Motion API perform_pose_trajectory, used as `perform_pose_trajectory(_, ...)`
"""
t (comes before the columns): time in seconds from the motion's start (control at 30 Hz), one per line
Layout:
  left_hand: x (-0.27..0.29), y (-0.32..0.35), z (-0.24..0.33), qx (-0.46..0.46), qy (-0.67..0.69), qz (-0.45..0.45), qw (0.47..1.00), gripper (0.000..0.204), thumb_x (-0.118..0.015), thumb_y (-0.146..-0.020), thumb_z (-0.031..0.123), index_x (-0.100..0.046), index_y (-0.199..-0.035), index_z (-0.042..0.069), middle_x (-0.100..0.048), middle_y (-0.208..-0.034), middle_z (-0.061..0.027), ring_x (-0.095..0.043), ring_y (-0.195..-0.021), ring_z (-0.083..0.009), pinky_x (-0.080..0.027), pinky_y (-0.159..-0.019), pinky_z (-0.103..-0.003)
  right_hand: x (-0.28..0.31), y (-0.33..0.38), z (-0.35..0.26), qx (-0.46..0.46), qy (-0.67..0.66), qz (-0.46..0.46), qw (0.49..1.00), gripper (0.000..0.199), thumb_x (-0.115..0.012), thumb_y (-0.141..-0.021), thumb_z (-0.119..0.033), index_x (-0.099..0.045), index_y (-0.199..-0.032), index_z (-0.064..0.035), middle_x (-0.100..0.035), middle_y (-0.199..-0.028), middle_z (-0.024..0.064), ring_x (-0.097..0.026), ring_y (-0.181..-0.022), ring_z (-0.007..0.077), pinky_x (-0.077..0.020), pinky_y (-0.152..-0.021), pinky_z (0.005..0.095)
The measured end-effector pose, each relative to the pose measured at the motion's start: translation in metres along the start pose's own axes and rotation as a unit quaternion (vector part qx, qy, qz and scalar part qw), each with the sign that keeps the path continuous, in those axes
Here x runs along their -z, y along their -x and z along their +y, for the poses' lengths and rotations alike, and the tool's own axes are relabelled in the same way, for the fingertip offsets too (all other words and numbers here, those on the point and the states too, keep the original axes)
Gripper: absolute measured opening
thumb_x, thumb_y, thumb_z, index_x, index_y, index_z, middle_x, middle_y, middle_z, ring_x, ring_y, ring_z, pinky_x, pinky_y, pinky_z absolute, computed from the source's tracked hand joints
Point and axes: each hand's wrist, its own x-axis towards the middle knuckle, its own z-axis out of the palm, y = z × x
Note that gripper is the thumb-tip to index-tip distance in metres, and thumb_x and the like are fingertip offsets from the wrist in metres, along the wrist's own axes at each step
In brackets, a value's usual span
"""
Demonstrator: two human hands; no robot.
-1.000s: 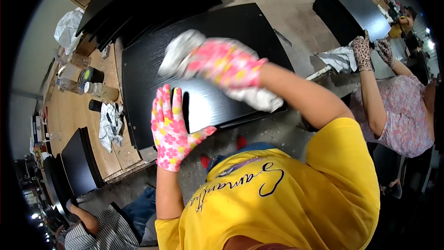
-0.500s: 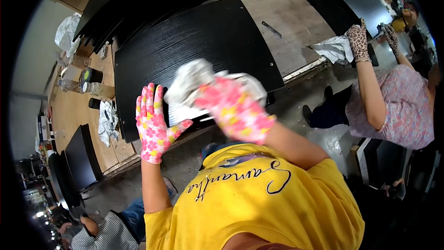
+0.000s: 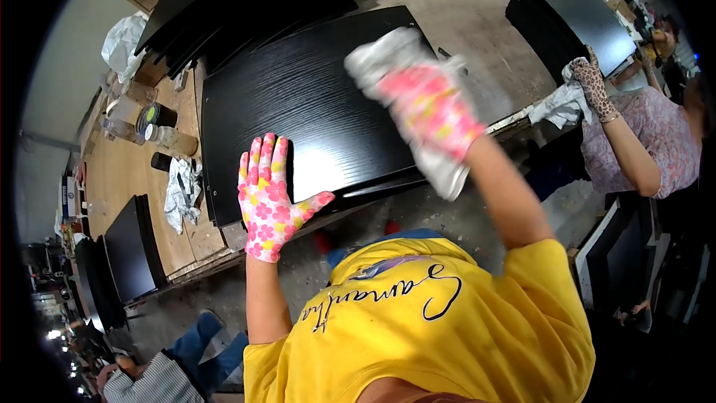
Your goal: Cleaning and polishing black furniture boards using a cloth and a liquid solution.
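A black wood-grain panel (image 3: 298,89) lies flat on the workbench in front of me, with small round holes near its corners. My left hand (image 3: 270,198), in a pink and yellow flowered glove, rests with spread fingers on the panel's near left edge. In a matching glove, my right hand (image 3: 432,112) presses a white cloth (image 3: 384,56) over the panel's right edge. The hand and cloth are blurred by motion, and part of the cloth hangs down below the wrist. Palm and fingertips of the right hand are hidden.
A stack of black panels (image 3: 246,0) stands behind. Jars (image 3: 173,139) and a crumpled rag (image 3: 182,194) sit at the left. To the right, a co-worker's gloved hand (image 3: 593,88) holds a cloth beside another panel stack (image 3: 574,22). More panels (image 3: 134,242) lean at lower left.
My right hand has swept the cloth from the panel's near middle to its far right edge. My left hand stays on the near edge. The co-worker's hand has picked up a cloth.
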Motion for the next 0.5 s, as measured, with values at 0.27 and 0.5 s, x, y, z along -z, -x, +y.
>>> perform_pose_trajectory(0.27,-0.004,0.002,-0.004,0.007,0.011,0.013,1.000,0.105,-0.067,-0.069,0.074,-0.046,-0.141,0.000,-0.045,-0.148,-0.0172,-0.036,-0.142,-0.0306,-0.021,-0.119,-0.047,-0.036,0.021,-0.031,0.121,-0.019,0.140,0.983,0.042,-0.056,-0.083,-0.010,-0.060,-0.125,-0.0113,-0.060,-0.129,0.0141,-0.056,-0.122,0.0277,-0.0437,-0.104,0.0430)
perform_pose_trajectory(0.5,-0.005,0.002,-0.005,-0.006,0.020,0.001,1.000,0.104,-0.065,-0.073,0.073,-0.046,-0.139,-0.005,-0.043,-0.149,-0.0207,-0.034,-0.142,-0.0349,-0.020,-0.118,-0.052,0.000,-0.058,0.000,0.096,-0.037,0.155,0.983,0.041,-0.055,-0.083,-0.017,-0.062,-0.123,-0.0198,-0.064,-0.113,0.0138,-0.062,-0.101,0.0336,-0.0512,-0.085,0.0460)
